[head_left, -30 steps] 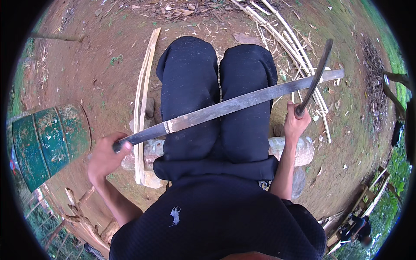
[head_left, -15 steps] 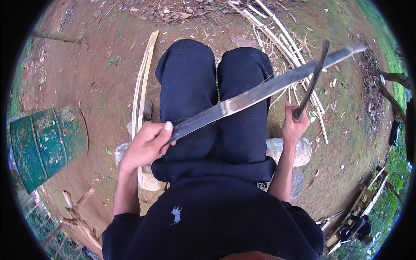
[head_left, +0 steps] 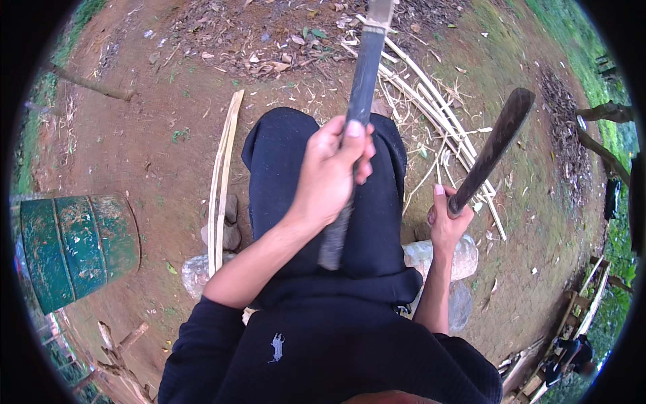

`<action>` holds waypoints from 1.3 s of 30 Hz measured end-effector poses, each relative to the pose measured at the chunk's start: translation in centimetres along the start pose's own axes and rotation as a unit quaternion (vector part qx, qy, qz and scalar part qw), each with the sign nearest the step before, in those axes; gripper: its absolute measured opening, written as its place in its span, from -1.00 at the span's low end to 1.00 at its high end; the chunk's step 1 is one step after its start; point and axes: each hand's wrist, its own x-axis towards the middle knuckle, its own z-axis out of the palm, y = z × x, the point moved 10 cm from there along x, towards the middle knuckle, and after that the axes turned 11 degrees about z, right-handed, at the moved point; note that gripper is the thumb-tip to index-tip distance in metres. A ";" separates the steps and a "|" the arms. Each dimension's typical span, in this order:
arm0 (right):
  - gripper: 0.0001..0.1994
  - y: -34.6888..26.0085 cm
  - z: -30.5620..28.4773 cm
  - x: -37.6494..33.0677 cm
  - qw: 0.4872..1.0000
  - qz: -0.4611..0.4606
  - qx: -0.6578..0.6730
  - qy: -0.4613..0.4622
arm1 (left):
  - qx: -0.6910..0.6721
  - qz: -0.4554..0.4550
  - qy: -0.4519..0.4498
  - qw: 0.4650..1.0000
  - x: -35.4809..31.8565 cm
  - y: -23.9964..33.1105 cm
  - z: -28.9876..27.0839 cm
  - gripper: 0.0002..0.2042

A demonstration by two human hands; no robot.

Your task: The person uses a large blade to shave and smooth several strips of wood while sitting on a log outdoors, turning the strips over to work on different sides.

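Observation:
My left hand (head_left: 330,168) is closed around a long dark bamboo strip (head_left: 363,81) with a pale band across it. The strip stands nearly lengthwise over my lap; its lower end is blurred above my thighs, and its far end runs out of the top of the picture. In my right hand (head_left: 447,219), beside my right knee, is a machete (head_left: 492,148), gripped at its lower end. Its dark, broad blade points up and to the right, apart from the bamboo.
Pale split strips (head_left: 437,111) lie scattered ahead on the right; a few longer strips (head_left: 224,175) lean by my left leg. A log (head_left: 451,259) lies beneath me, with stones (head_left: 229,232) nearby. A green drum (head_left: 81,242) is at left, another person (head_left: 575,353) at lower right.
My left hand has moved right and forward, swinging the bamboo strip from a slant across my lap to nearly straight ahead. The machete has turned, showing its blade broader and tilted further right.

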 end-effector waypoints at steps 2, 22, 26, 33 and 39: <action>-0.81 -0.3 0.7 -0.5 0.999 0.007 0.013 -0.038 | -0.052 0.032 0.030 0.998 1.2 -1.0 1.2 -0.76; -0.63 -2.1 1.6 -2.4 0.892 0.009 0.390 -0.228 | -0.133 0.108 0.229 0.958 0.3 -4.8 -1.0 -0.70; -0.83 -2.5 0.4 -1.1 0.935 0.022 0.329 -0.128 | -0.079 0.112 0.178 0.975 0.6 -4.1 -0.4 -0.70; -0.55 -4.2 -7.3 3.8 0.897 -0.016 0.427 -0.114 | 0.206 -0.100 -0.168 0.959 -3.0 3.0 -8.3 -0.45; -0.54 -0.8 -8.5 6.1 0.884 -0.003 0.430 -0.185 | 0.658 0.357 0.065 0.660 -4.6 14.3 -10.8 -0.73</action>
